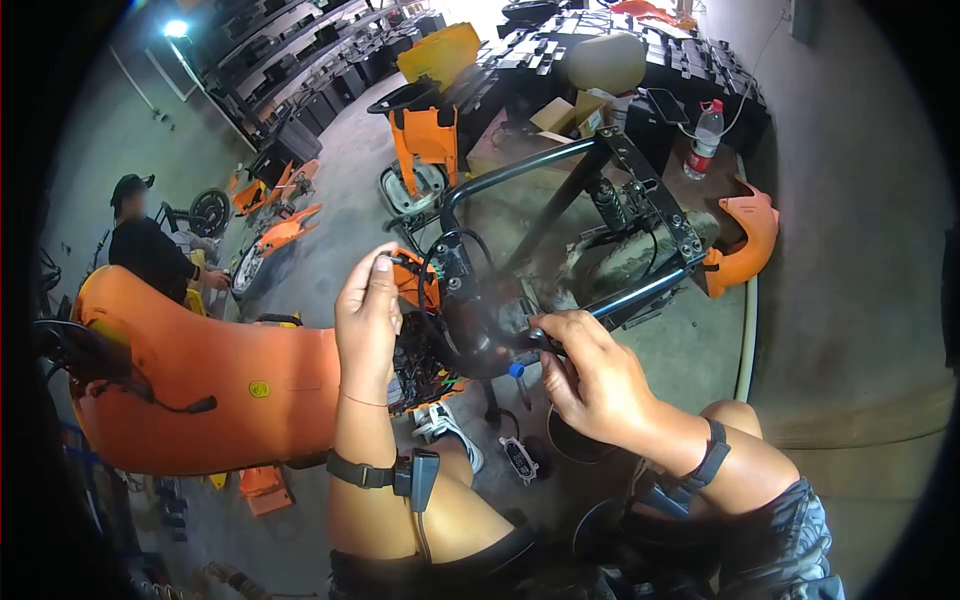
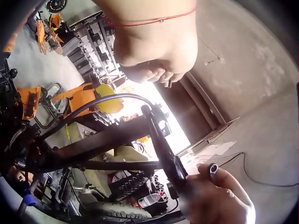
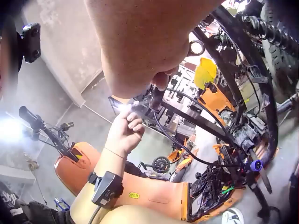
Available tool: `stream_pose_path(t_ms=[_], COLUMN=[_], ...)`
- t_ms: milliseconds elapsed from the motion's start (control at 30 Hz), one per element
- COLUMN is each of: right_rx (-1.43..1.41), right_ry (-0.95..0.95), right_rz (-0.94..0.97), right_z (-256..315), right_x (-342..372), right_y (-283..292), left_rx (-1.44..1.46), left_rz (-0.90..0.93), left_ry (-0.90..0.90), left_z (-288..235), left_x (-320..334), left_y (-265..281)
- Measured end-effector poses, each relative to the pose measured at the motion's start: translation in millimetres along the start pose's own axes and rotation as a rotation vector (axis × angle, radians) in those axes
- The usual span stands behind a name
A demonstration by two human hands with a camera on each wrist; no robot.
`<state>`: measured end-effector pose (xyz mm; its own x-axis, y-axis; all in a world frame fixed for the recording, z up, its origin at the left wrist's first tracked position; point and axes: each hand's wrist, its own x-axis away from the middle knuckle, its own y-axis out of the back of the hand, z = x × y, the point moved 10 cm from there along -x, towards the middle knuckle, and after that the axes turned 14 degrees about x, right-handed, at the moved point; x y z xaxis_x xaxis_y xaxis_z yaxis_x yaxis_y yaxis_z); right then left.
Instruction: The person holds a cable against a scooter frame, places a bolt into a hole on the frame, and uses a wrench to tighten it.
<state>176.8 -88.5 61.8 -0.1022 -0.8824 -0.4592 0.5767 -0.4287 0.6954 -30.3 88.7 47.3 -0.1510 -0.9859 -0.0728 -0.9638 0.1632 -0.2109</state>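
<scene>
Black tubular metal frame (image 1: 520, 169) uncovered; work seemingly unfinished. Right hand (image 1: 600, 380): fingers gripping silver ring-ended tool (image 2: 213, 176). Left hand (image 1: 370, 310): pinching small dark piece (image 2: 169, 84).

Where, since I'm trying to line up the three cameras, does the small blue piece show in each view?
Head: the blue piece is a little right of and below centre, left of the right hand.
Left wrist: near the lower left corner.
Right wrist: toward the right edge, below mid-height.
Shared landmark: the yellow panel in the background.
</scene>
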Motion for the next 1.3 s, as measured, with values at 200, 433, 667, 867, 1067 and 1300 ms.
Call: stream_pose_path(t_ms=[200, 433, 667, 867, 1067, 1300], right_rx=[0.022, 0.039, 0.08, 0.077, 0.08, 0.078], right_ry=[0.013, -0.007, 0.011, 0.028, 0.027, 0.033], right_rz=[-0.001, 0.028, 0.083, 0.074, 0.087, 0.091], right_z=[5.5, 3.3, -6.0, -8.9, -8.0, -7.3], right_x=[-0.7, 0.1, 4.4, 4.3, 3.1, 3.0], right_y=[-3.6, -6.0, -10.4, -13.4, -12.2, -11.9], left_rx=[-0.122, -0.142, -0.22, -0.346, -0.399, -0.54], left_rz=[0.203, 0.185, 0.278, 0.293, 0.337, 0.331], left_ry=[-0.065, -0.159, -0.238, -0.255, -0.223, -0.249], left_z=[4.8, 12.3, 0.1, -0.2, -3.6, -13.9], left_x=[2.9, -6.4, 14.5, 16.6, 22.2, 29.5], left_y=[-27.9, -32.2, -41.0, -42.8, -49.0, -56.3])
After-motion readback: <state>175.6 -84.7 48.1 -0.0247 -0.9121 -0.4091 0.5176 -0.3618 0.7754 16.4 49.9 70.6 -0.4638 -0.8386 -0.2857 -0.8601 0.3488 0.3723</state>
